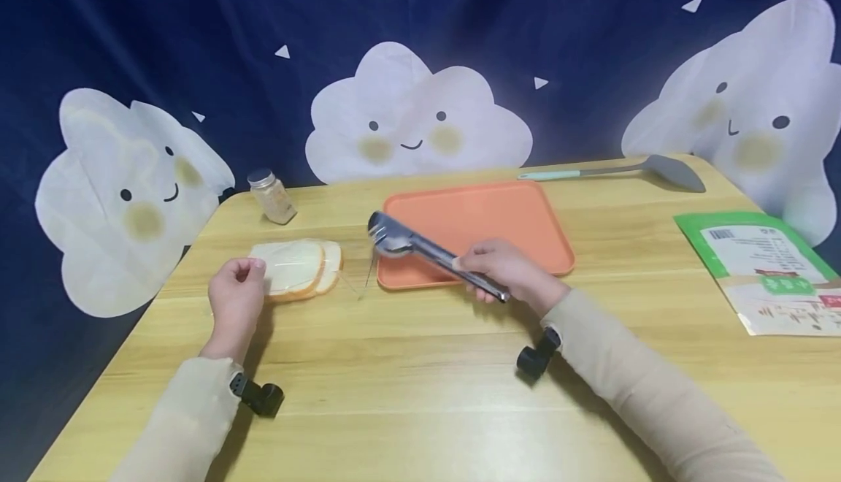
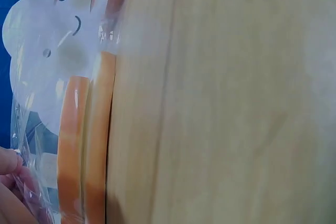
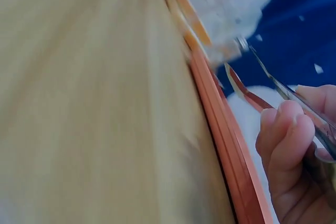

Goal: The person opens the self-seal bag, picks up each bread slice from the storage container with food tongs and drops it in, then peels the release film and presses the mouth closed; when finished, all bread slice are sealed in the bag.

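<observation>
Two bread slices (image 1: 289, 269) lie overlapping in a clear plastic bag (image 2: 34, 72) on the table's left side. At the bag's near-left edge, my left hand (image 1: 235, 299) pinches the clear plastic between thumb and fingers; in the left wrist view that hand (image 2: 13, 187) shows only partly, at the edge. My right hand (image 1: 502, 270) grips metal tongs (image 1: 434, 252) by the handle end. The tongs' head points left toward the bag, over the left part of an orange tray (image 1: 473, 212). In the right wrist view the two arms of the tongs stand apart, with nothing visible between them.
A jar of granules with a dark lid (image 1: 272, 197) stands behind the bread. A grey spatula with a mint handle (image 1: 617, 169) lies along the back edge. A green and white pouch (image 1: 769, 270) lies at the right. Behind the table hangs a dark blue cloud-print curtain (image 1: 420, 0).
</observation>
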A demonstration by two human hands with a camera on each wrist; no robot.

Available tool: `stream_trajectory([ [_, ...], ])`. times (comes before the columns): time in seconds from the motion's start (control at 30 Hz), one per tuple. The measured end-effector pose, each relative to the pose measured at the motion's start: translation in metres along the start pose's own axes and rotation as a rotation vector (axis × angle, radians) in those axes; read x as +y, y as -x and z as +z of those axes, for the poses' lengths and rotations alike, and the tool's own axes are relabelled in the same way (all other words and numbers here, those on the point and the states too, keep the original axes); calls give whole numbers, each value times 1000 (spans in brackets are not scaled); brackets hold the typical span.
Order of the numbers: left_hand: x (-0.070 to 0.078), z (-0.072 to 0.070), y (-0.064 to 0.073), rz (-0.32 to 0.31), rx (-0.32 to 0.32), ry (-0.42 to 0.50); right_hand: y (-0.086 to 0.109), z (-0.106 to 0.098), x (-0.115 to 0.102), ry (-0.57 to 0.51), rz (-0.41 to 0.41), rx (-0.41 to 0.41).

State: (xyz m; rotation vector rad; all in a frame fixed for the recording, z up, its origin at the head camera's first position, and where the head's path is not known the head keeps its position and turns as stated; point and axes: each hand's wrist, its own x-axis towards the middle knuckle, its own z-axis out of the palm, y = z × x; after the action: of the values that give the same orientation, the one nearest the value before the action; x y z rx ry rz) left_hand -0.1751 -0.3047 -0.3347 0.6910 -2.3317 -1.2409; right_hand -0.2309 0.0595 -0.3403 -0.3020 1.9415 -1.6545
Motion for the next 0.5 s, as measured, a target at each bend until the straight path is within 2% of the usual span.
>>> stream_trajectory([
  [0.1,-1,0,1,7,-53,-16,1,-15,4,5,-33,65],
  [0.33,-4,-1,-1,27,-242,-134,12,-46,10,16,-62,172],
  [0.5,-5,0,-2,94,-266,-176,25,-71,13,-21,-63,231],
])
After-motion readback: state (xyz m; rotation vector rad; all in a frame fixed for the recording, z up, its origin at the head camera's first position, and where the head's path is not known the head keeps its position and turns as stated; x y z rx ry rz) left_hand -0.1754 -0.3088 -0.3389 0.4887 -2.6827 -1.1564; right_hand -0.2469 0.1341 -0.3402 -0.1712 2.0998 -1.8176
